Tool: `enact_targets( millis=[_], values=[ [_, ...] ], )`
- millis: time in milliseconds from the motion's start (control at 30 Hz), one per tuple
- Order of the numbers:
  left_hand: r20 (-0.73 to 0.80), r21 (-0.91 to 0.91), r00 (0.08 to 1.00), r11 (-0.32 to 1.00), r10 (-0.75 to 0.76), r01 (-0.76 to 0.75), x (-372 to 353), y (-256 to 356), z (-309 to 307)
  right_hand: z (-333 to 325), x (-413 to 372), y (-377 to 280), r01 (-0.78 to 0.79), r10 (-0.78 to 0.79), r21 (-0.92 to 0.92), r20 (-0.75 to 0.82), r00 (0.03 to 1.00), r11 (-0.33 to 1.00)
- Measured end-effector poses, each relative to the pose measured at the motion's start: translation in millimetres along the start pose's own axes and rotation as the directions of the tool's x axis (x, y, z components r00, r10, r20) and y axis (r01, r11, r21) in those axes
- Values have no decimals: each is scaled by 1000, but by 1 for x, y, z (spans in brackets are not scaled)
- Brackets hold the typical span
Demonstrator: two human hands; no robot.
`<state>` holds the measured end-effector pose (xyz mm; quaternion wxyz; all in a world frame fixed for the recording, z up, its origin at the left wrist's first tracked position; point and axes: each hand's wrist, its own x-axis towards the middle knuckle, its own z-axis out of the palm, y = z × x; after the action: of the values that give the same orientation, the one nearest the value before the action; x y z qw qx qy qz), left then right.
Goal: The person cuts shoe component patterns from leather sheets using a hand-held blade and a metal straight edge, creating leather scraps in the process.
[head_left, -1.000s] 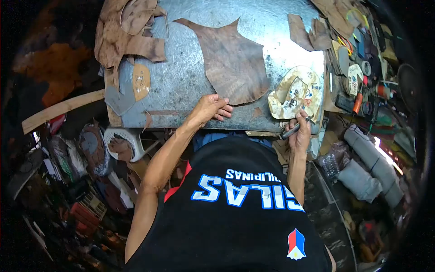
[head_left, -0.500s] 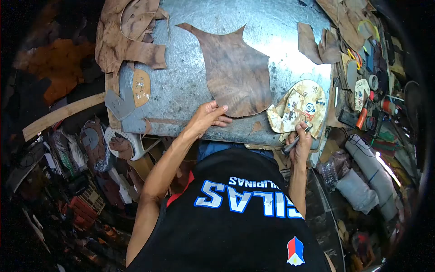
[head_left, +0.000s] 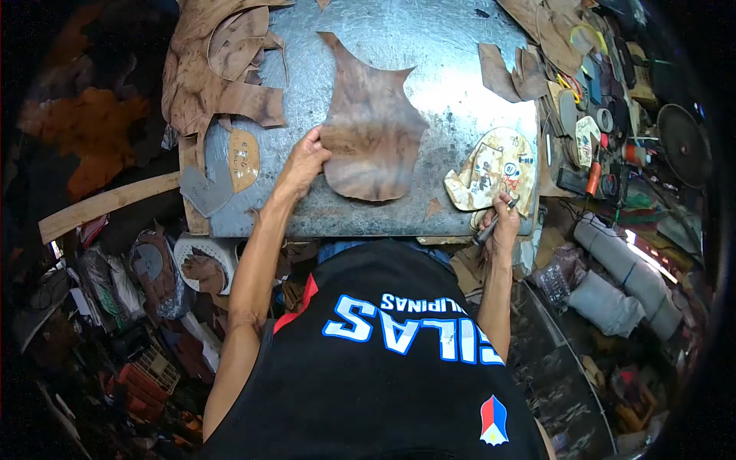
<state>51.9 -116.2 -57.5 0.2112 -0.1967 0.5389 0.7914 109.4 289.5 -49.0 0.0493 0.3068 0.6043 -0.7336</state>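
Observation:
A brown piece of leather (head_left: 376,130) with curved sides and pointed corners lies on the metal-topped table (head_left: 368,222). My left hand (head_left: 305,165) grips its left edge, thumb on top and the other fingers partly hidden. The leather bulges in soft folds across its lower half. At the table's right front edge, my right hand (head_left: 502,222) is closed around a slim dark tool (head_left: 484,234) with a metal end; its exact kind is unclear. Just beyond that hand sit cream card patterns (head_left: 491,165) with handwritten marks, their near edge overlapped by the fingers.
Leather offcuts (head_left: 253,103) are heaped at the back left, beside a tan marked pattern (head_left: 244,161) and a grey piece (head_left: 205,188). More scraps (head_left: 510,73) lie at the back right. Beyond the right edge, tools crowd together, including an orange-handled one (head_left: 594,178). A small scrap (head_left: 434,207) lies near the front.
My left hand has moved from the leather's near edge up to its left edge and now grips it. The leather has turned and shifted slightly. My right hand still holds the tool.

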Motion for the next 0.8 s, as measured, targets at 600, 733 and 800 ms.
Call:
enact_targets(
  millis=[600, 733, 800],
  values=[
    [71, 617, 957, 742, 281, -264, 7, 40, -11, -5, 6, 13, 61, -60, 15, -68, 996, 998],
    [52, 614, 863, 665, 502, -424, -3, 118, -20, -5, 6, 13, 72, -70, 36, -39, 997, 997],
    [148, 619, 568, 371, 810, -692, 21, 139, -55, -3, 3, 11, 83, -82, 31, -32, 996, 996]
  ],
)
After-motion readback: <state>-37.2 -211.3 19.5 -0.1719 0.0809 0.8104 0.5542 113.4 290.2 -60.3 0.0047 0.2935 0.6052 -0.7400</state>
